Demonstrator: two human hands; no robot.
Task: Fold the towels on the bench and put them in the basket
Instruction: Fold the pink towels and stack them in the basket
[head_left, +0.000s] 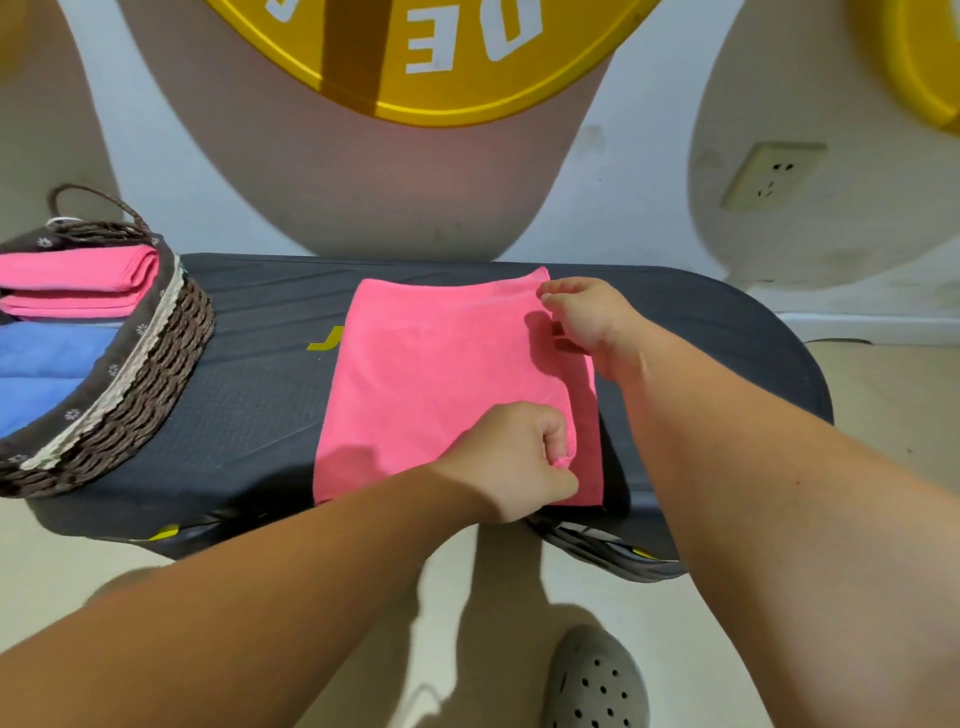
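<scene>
A single wide-angle view is taken from head height, directed forward and down, close onto the tabletop; the wall is faced beyond.

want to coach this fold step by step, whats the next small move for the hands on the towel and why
Probably draw the pinched edge slightly rightward and lay it flat. The left hand and right hand pinch the right corners of the towel's top layer, which sits a little short of the layer beneath on the bench, so the edges are not yet lined up.
</scene>
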